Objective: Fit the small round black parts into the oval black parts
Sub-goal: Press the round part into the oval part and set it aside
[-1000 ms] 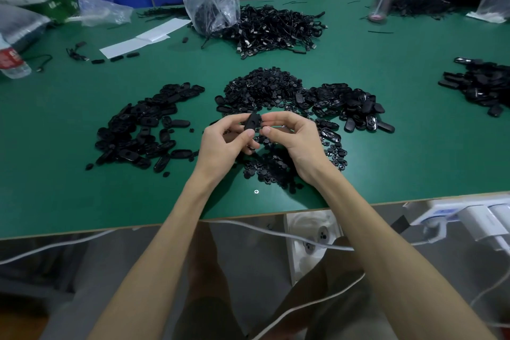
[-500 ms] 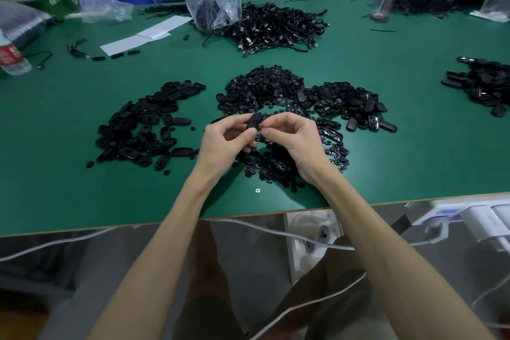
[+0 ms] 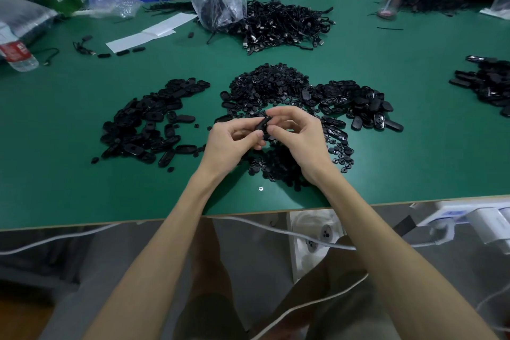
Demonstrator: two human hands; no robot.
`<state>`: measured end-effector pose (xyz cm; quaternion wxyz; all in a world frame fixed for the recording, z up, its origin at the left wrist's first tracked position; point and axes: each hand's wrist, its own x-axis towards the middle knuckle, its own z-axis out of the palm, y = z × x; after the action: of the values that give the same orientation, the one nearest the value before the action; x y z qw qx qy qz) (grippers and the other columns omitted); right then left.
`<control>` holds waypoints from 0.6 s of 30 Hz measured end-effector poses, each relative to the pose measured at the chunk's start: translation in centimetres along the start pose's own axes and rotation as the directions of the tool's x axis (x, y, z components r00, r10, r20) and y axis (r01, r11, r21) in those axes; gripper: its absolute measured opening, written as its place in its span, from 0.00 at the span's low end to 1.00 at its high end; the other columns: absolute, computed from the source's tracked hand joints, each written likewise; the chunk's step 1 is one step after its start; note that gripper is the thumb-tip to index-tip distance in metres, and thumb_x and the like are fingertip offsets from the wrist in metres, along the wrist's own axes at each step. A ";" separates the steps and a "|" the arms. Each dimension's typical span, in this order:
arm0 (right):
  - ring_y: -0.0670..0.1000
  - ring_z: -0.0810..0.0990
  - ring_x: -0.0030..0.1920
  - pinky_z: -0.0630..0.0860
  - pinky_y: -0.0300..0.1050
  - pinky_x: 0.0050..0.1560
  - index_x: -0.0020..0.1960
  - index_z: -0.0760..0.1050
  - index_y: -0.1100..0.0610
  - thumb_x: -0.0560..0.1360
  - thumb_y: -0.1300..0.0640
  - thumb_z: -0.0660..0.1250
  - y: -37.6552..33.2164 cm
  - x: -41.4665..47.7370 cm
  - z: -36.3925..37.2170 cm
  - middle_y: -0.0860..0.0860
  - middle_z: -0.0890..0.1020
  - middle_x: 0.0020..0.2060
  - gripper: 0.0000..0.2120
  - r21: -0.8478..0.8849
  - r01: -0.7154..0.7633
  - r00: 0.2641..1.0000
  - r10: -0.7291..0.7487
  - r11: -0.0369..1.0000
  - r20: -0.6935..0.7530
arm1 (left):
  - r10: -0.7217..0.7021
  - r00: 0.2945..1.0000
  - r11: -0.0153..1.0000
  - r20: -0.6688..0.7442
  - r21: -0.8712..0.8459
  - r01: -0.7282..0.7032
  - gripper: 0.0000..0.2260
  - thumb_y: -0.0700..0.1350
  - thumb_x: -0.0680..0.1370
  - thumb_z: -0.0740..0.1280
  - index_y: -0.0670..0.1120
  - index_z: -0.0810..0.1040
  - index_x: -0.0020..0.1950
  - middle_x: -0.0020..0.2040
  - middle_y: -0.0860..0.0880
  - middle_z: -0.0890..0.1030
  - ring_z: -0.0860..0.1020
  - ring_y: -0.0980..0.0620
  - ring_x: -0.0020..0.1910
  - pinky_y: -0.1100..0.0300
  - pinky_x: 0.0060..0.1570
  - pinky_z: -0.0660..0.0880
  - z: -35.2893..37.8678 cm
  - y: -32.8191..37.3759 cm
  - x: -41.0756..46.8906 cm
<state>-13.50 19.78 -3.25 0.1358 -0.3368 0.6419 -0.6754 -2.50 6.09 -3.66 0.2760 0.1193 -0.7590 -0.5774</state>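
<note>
oval black part (image 3: 261,125) is pinched between left hand (image 3: 231,143) and right hand (image 3: 299,141) over the small round parts (image 3: 278,167) pile; insert can't be made out, probably best pressed in square, not forced

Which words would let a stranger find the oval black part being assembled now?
On the green table, look near the front edge, at the middle. There the left hand and right hand pinch one oval black part between them. All others lie on the table; only this one is held.
</note>
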 end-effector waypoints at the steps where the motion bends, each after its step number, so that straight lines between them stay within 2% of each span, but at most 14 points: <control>1: 0.48 0.82 0.44 0.80 0.47 0.53 0.57 0.83 0.57 0.74 0.69 0.74 0.0 0.0 0.0 0.50 0.85 0.44 0.14 -0.031 0.015 1.000 -0.015 0.999 0.001 | -0.002 1.000 1.000 -0.003 -0.008 0.002 0.13 0.32 0.79 0.71 0.38 0.83 0.63 0.43 0.46 0.88 0.86 0.53 0.39 0.63 0.44 0.81 -0.1 0.0 0.0; 4: 0.48 0.83 0.46 0.80 0.45 0.54 0.57 0.83 0.58 0.74 0.67 0.75 -0.1 -0.1 0.1 0.51 0.86 0.44 0.13 -0.070 0.040 0.999 -0.040 0.997 -0.006 | -0.032 0.999 0.999 -0.011 -0.041 0.032 0.10 0.34 0.78 0.74 0.41 0.84 0.58 0.40 0.47 0.88 0.86 0.51 0.39 0.61 0.44 0.82 -0.2 0.1 0.0; 6: 0.47 0.83 0.46 0.80 0.45 0.54 0.57 0.83 0.57 0.74 0.65 0.75 -0.1 -0.2 0.1 0.50 0.87 0.43 0.12 -0.077 0.039 0.999 -0.040 0.996 -0.014 | -0.058 0.998 0.996 -0.020 -0.066 0.057 0.09 0.35 0.77 0.75 0.40 0.84 0.57 0.40 0.44 0.88 0.87 0.48 0.39 0.58 0.44 0.83 -0.2 0.0 0.1; 12: 0.46 0.83 0.46 0.82 0.52 0.56 0.57 0.83 0.58 0.74 0.65 0.76 -0.2 -0.2 0.1 0.51 0.86 0.44 0.13 -0.066 0.020 1.000 -0.021 0.998 -0.022 | -0.053 0.998 0.996 -0.014 -0.073 0.052 0.07 0.38 0.78 0.75 0.39 0.85 0.55 0.42 0.41 0.88 0.87 0.43 0.41 0.56 0.43 0.83 -0.3 -0.1 0.2; 18: 0.45 0.83 0.45 0.82 0.48 0.53 0.57 0.83 0.59 0.74 0.65 0.76 -0.1 -0.1 0.1 0.49 0.86 0.43 0.13 -0.053 0.016 0.999 -0.018 0.998 -0.038 | -0.054 0.998 0.994 -0.008 -0.100 0.053 0.05 0.37 0.79 0.73 0.39 0.85 0.54 0.42 0.42 0.88 0.87 0.44 0.41 0.57 0.41 0.84 -0.2 0.0 0.1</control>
<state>-13.32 19.82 -3.17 0.1088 -0.3325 0.6589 -0.6659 -2.48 5.87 -3.57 0.2702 0.1289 -0.7243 -0.6211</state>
